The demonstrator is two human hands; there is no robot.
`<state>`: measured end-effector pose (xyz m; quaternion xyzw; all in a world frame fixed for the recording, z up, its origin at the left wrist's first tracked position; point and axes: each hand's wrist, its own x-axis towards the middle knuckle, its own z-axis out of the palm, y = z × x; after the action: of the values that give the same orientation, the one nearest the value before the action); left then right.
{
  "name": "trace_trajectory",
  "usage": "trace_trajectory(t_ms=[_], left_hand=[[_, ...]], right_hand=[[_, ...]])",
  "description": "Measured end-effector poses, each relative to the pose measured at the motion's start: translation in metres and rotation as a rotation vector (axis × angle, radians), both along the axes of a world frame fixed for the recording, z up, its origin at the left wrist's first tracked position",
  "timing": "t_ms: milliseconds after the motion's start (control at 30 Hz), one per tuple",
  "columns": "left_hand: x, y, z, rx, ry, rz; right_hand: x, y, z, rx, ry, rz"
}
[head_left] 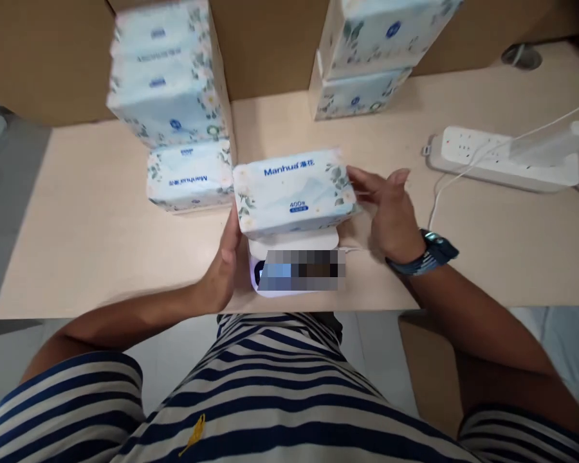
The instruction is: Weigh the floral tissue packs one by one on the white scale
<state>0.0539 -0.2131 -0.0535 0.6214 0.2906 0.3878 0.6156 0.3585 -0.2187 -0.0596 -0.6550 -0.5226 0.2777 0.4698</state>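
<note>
Hands: left hand (223,263) and right hand (393,212) apart, one at each end of the Manhua tissue pack (294,193) — whether they grip it, I can't tell
Manhua tissue pack: over the back of a white device (294,242), near the tabletop's (280,128) front edge
Left stack: tissue packs (168,83), just beside
Right: power strip (496,154) — white, cable across it
</note>
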Motion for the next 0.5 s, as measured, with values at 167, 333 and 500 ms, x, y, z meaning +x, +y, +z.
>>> trace_trajectory(t_ms=[167, 333, 500], left_hand=[[-0.013, 0.002, -0.001, 0.084, 0.144, -0.063], [-0.023, 0.003, -0.006, 0.018, 0.132, -0.051], [-0.028, 0.014, -0.001, 0.041, 0.207, 0.038]], right_hand=[[0.006, 0.0, 0.015, -0.059, -0.574, -0.009], [0.013, 0.005, 0.007, -0.046, -0.711, 0.057], [0.015, 0.005, 0.005, -0.068, -0.821, 0.039]])
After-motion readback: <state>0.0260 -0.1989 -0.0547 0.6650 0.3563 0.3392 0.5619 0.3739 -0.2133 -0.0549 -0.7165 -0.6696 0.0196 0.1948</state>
